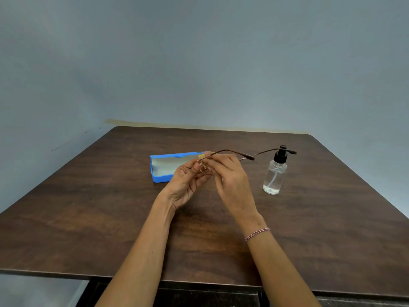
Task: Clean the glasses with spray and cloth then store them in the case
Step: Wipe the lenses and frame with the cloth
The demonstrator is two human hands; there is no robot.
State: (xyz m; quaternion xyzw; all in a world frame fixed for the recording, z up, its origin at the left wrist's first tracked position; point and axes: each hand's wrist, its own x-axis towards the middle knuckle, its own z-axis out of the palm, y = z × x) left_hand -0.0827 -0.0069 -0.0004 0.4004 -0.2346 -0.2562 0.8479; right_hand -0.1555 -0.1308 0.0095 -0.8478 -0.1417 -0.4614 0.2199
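The glasses (230, 152) are thin-framed with brown temple arms that stick out to the right, above the table. My left hand (188, 182) pinches a small yellowish cloth (201, 156) against the front of the glasses. My right hand (230, 180) grips the frame from the right; the lenses are mostly hidden behind my fingers. The blue case (163, 167) lies open on the table just behind my left hand, its pale lining showing. A clear spray bottle (274, 176) with a black pump top stands upright to the right of my hands.
A dark wooden table (110, 218) fills the lower view, its near edge at the bottom. A plain grey wall stands behind it. A red-and-white thread band circles my right wrist (256, 233).
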